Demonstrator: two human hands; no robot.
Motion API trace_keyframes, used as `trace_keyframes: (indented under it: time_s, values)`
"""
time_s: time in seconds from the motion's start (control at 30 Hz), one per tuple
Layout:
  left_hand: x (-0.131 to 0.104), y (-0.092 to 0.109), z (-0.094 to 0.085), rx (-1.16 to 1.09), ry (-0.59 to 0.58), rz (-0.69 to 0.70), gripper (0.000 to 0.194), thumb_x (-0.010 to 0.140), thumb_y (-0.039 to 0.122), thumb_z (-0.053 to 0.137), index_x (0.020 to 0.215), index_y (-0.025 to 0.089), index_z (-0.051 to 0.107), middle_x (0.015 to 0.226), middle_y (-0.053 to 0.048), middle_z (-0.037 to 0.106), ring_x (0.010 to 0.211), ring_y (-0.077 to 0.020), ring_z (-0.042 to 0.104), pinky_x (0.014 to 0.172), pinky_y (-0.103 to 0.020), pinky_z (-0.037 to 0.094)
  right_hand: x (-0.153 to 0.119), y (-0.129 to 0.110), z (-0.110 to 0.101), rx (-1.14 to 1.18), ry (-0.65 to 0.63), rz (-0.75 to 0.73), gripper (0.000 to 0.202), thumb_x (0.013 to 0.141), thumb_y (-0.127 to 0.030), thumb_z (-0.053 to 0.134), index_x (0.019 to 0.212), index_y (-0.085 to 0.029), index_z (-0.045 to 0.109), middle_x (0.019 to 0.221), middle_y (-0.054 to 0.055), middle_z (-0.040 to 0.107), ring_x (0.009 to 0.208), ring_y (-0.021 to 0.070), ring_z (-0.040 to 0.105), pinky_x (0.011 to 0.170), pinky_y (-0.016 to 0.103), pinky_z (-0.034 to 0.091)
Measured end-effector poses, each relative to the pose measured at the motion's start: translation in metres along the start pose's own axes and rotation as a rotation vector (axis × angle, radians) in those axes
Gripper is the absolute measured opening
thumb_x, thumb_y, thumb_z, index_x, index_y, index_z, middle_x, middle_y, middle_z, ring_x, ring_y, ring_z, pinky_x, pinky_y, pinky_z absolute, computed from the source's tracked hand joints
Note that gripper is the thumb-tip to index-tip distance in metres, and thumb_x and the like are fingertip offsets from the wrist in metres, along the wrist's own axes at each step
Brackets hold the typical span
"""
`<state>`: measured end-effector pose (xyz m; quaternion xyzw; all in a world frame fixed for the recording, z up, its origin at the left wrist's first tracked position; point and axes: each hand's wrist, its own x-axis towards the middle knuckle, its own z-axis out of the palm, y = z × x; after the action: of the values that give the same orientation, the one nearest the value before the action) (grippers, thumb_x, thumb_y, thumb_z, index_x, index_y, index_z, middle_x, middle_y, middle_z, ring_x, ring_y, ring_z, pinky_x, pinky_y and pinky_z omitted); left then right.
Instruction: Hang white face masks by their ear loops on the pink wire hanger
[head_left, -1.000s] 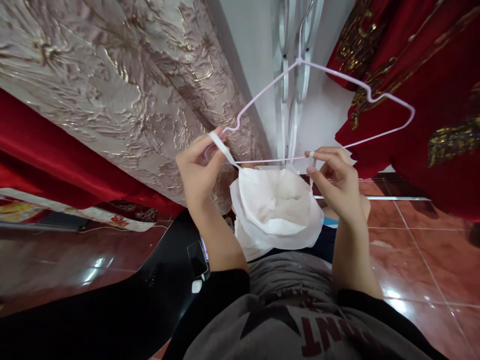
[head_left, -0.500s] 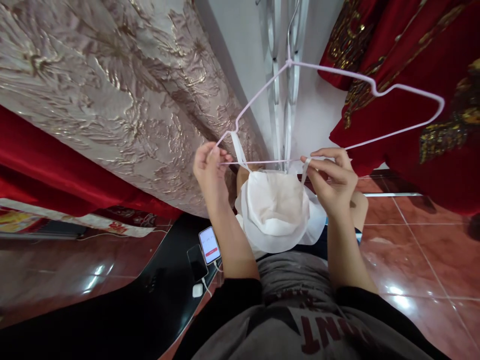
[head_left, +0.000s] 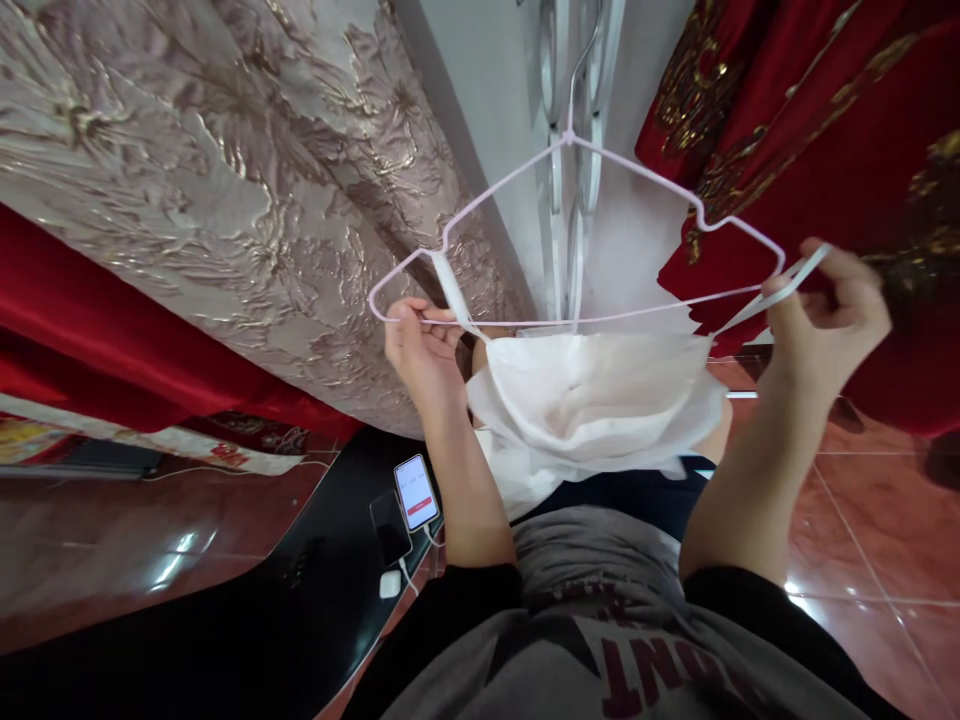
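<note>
A pale pink clothes hanger (head_left: 570,138) hangs upright in front of me, its hook toward the wall rack. My left hand (head_left: 424,345) is closed on its lower left corner. A white strap loops over the hanger's left notch, and the thin white garment (head_left: 600,385) droops from it below the bottom bar, over my lap. My right hand (head_left: 832,310) pinches the other shoulder strap (head_left: 799,280), pulled out taut beside the hanger's right end. This strap seems to lie at the hanger's right tip; whether it is around it I cannot tell.
Shiny embossed fabric (head_left: 262,200) hangs at the left, and red cloth with gold trim (head_left: 817,150) at the right. A metal rack (head_left: 555,200) stands against the wall. Two phones (head_left: 416,492) and a small white case (head_left: 390,584) rest on a black bench (head_left: 300,590).
My right hand has moved right and up with the strap, stretching the garment wide. The hanger has shifted left and turned more level, while my left hand stays at nearly the same place.
</note>
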<state>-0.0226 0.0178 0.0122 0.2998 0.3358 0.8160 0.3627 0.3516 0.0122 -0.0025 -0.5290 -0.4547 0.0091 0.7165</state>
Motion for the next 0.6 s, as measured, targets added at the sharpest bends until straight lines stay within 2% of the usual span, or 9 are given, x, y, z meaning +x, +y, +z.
trace_keyframes:
  time_s: [0.07, 0.13, 0.17, 0.27, 0.37, 0.43, 0.5, 0.53, 0.6]
  values:
    - [0.003, 0.004, 0.002, 0.012, 0.021, -0.034, 0.031, 0.106, 0.048, 0.072, 0.089, 0.025, 0.062, 0.068, 0.002, 0.066, 0.065, -0.0146, 0.069, 0.067, -0.025, 0.054, 0.021, -0.007, 0.001, -0.025, -0.039, 0.007, 0.063, 0.064, -0.051, 0.095, 0.118, -0.023, 0.085, 0.127, 0.011, 0.071, 0.082, 0.0152, 0.064, 0.067, 0.036, 0.051]
    - [0.004, 0.006, 0.004, 0.033, 0.044, -0.062, 0.028, 0.109, 0.044, 0.068, 0.09, 0.025, 0.062, 0.067, 0.002, 0.066, 0.064, -0.014, 0.068, 0.066, -0.024, 0.054, 0.032, -0.029, 0.006, -0.085, -0.201, -0.043, 0.065, 0.062, -0.051, 0.099, 0.118, -0.021, 0.086, 0.131, 0.011, 0.069, 0.08, 0.0119, 0.061, 0.068, 0.036, 0.051]
    - [0.003, 0.006, 0.005, 0.042, 0.053, -0.069, 0.027, 0.109, 0.044, 0.067, 0.09, 0.025, 0.062, 0.067, 0.002, 0.066, 0.064, -0.0138, 0.068, 0.066, -0.023, 0.054, 0.035, -0.043, 0.01, -0.132, -0.299, -0.096, 0.061, 0.064, -0.05, 0.101, 0.116, -0.023, 0.087, 0.134, 0.012, 0.068, 0.086, 0.0138, 0.064, 0.073, 0.037, 0.055]
    - [0.0, 0.002, 0.005, 0.055, 0.044, -0.071, 0.03, 0.106, 0.048, 0.07, 0.091, 0.025, 0.062, 0.067, 0.002, 0.066, 0.063, -0.0142, 0.067, 0.067, -0.024, 0.054, 0.032, -0.086, 0.021, -0.205, -0.467, -0.28, 0.042, 0.076, -0.039, 0.101, 0.113, -0.029, 0.085, 0.138, 0.014, 0.065, 0.128, 0.0288, 0.066, 0.094, 0.045, 0.062]
    - [0.0, -0.001, 0.002, 0.064, 0.011, -0.066, 0.034, 0.102, 0.054, 0.076, 0.091, 0.025, 0.062, 0.069, 0.002, 0.067, 0.065, -0.0147, 0.069, 0.067, -0.025, 0.055, 0.018, -0.115, 0.024, -0.173, -0.418, -0.417, 0.029, 0.082, -0.017, 0.09, 0.106, -0.03, 0.08, 0.129, 0.013, 0.064, 0.136, 0.0335, 0.063, 0.103, 0.051, 0.06]
    - [0.001, -0.001, 0.0, 0.072, -0.004, -0.055, 0.036, 0.1, 0.056, 0.077, 0.091, 0.025, 0.062, 0.071, 0.002, 0.068, 0.065, -0.0147, 0.07, 0.067, -0.025, 0.055, 0.005, -0.123, 0.024, -0.126, -0.325, -0.452, 0.027, 0.084, -0.009, 0.08, 0.1, -0.031, 0.077, 0.113, 0.009, 0.064, 0.125, 0.0319, 0.066, 0.099, 0.049, 0.059]
    - [0.002, -0.001, -0.001, 0.075, -0.013, -0.041, 0.036, 0.1, 0.057, 0.077, 0.092, 0.025, 0.063, 0.071, 0.002, 0.068, 0.066, -0.0146, 0.07, 0.067, -0.025, 0.055, -0.012, -0.125, 0.025, -0.027, -0.337, -0.369, 0.023, 0.089, -0.012, 0.075, 0.102, -0.031, 0.078, 0.095, 0.005, 0.063, 0.095, 0.023, 0.066, 0.08, 0.04, 0.054]
    - [0.002, -0.001, -0.002, 0.073, -0.019, -0.034, 0.036, 0.1, 0.057, 0.077, 0.092, 0.025, 0.063, 0.071, 0.002, 0.069, 0.065, -0.0146, 0.07, 0.067, -0.025, 0.056, -0.021, -0.124, 0.026, 0.019, -0.417, -0.278, 0.022, 0.092, -0.017, 0.075, 0.109, -0.03, 0.078, 0.088, 0.002, 0.062, 0.079, 0.0178, 0.061, 0.071, 0.036, 0.049]
    - [0.001, -0.004, -0.002, 0.064, -0.032, -0.019, 0.035, 0.1, 0.057, 0.078, 0.093, 0.025, 0.065, 0.072, 0.001, 0.07, 0.067, -0.0148, 0.07, 0.067, -0.025, 0.056, -0.041, -0.119, 0.032, 0.065, -0.678, -0.068, 0.03, 0.095, -0.029, 0.076, 0.125, -0.027, 0.076, 0.077, -0.004, 0.062, 0.06, 0.0114, 0.048, 0.06, 0.031, 0.038]
